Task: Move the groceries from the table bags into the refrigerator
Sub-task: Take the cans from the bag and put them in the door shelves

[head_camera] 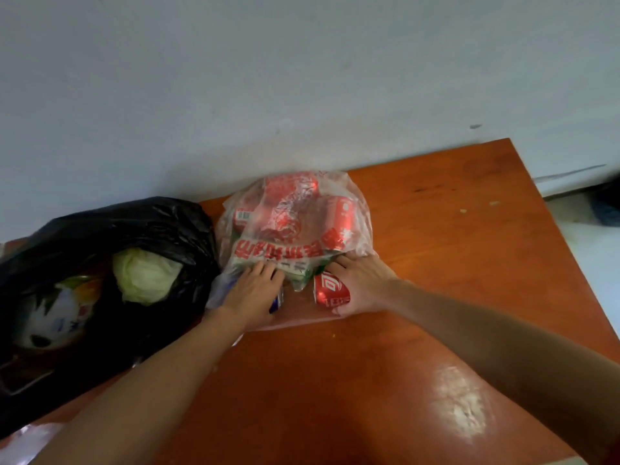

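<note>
A clear plastic bag (295, 209) with red print lies on the orange-brown table (453, 263), holding several red soda cans. My left hand (251, 290) is at the bag's near mouth, fingers wrapped over a blue-and-white can (277, 302) that is mostly hidden. My right hand (362, 286) cups a red can (330, 292) at the bag's opening, thumb against the bag. To the left, a black plastic bag (100, 236) lies open, showing a pale green cabbage (144, 275) and a white printed packet (57, 317).
A grey-white wall (302, 78) runs right behind the table. The table's right edge (550, 209) drops to a pale floor. Crumpled clear plastic (23, 441) lies at the near left corner. The table's near half shows a bright glare patch.
</note>
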### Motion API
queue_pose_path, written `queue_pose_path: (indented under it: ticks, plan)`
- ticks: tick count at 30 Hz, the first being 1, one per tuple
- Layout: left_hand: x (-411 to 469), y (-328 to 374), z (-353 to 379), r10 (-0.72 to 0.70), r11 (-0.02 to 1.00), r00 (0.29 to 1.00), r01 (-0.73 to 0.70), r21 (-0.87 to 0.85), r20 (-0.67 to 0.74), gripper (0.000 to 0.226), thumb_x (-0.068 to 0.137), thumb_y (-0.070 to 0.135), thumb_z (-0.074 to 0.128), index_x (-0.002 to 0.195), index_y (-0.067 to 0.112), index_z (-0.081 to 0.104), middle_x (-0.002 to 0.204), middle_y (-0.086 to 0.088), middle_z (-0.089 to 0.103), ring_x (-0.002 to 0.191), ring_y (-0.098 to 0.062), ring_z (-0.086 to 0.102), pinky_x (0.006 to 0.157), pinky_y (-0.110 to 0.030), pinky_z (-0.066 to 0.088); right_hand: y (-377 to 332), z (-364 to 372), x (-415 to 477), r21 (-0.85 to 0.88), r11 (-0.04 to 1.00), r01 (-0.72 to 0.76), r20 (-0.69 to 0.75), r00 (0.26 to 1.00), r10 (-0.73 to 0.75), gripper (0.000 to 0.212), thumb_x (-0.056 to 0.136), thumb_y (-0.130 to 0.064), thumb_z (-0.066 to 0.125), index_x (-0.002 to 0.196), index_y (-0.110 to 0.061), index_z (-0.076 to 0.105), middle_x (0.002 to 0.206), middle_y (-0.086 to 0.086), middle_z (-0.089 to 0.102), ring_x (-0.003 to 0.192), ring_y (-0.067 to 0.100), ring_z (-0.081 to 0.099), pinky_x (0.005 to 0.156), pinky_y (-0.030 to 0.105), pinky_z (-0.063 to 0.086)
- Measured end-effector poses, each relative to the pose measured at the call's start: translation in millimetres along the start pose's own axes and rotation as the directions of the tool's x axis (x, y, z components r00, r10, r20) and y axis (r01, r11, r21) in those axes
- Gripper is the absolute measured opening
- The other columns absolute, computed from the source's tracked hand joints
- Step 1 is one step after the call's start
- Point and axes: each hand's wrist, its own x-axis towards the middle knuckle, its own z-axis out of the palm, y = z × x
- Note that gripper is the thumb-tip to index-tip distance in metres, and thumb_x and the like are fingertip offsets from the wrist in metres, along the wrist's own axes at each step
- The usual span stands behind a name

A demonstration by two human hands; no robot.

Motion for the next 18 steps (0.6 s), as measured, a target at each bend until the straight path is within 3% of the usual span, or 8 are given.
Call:
queue_pose_path:
  ticks: [6,9,13,18]
  plan:
    - [-11,8,-5,-0.011,0.985,1.000,0.009,0.170,0.009,0.058,0.081,0.033,0.067,0.128,0.013,0.039,0.131,-0.009,0.046,0.121,-0.028,0.041,0.103,-0.040,0.031,-16,-7,-6,-0.026,0.997,-0.068,-0.008,0.998,0.068,0.086,0.067,-0.062,0.067,0.137,-0.020,0.038,0.135,0.002,0.051,0.123,0.021,0.046,0.108,0.042,0.034]
    - [-20,10,-15,-0.027,0.989,1.000,0.026,0.145,-0.001,0.056,0.082,0.034,0.067,0.127,0.014,0.041,0.131,-0.007,0.049,0.122,-0.028,0.045,0.105,-0.046,0.028,-29,-19,-17,-0.006,0.992,-0.124,-0.089,0.988,0.123,0.081,0.067,-0.055,0.066,0.133,-0.017,0.040,0.128,0.002,0.057,0.115,0.021,0.055,0.103,0.037,0.039]
    - [-46,4,-28,0.021,0.998,0.996,-0.016,0.059,-0.088,0.059,0.083,0.046,0.065,0.127,0.016,0.040,0.128,-0.002,0.050,0.120,-0.023,0.048,0.108,-0.050,0.023,-48,-39,-44,0.024,0.967,-0.252,-0.210,0.945,0.251,0.076,0.068,-0.053,0.065,0.127,-0.012,0.040,0.111,0.002,0.066,0.099,0.022,0.063,0.102,0.036,0.037]
    - [-89,10,-50,0.104,0.994,0.957,-0.092,0.056,-0.272,0.062,0.087,0.054,0.056,0.132,0.015,0.037,0.129,-0.003,0.049,0.116,-0.023,0.049,0.100,-0.042,0.033,-85,-72,-92,0.170,0.933,-0.316,-0.373,0.856,0.358,0.073,0.072,-0.058,0.068,0.125,-0.014,0.043,0.110,0.003,0.067,0.098,0.023,0.064,0.092,0.031,0.040]
